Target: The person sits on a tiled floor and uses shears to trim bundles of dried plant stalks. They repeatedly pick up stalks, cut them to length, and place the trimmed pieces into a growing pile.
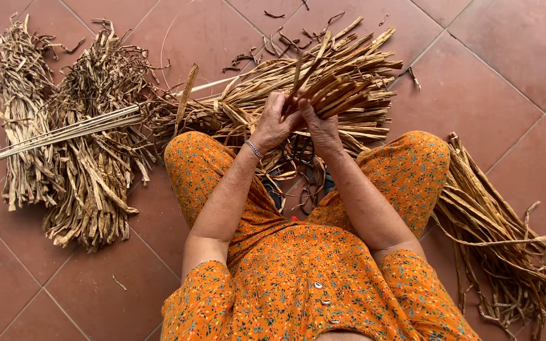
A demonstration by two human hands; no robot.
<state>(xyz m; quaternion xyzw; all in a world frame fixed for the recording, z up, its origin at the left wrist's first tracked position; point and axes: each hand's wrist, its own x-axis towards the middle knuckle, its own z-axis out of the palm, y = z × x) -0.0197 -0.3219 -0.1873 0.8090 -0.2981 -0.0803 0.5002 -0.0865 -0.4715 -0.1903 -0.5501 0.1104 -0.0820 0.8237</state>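
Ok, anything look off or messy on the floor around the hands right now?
Only small litter: dark curled scraps lie loose on the tile floor beyond the main fibre pile. Both hands, left hand and right hand, grip a bunch of dried strips. Nothing looks spilled or broken.

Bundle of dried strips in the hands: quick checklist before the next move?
1. Left hand closed on the bundle of dried strips: ok.
2. Right hand on the same bundle: ok.
3. Strip ends even at the bundle's far end: not ok, they fan out.
4. More strips within reach, pile on the tiled floor by the right knee: ok.
5. Tie around the bundle: cannot tell.
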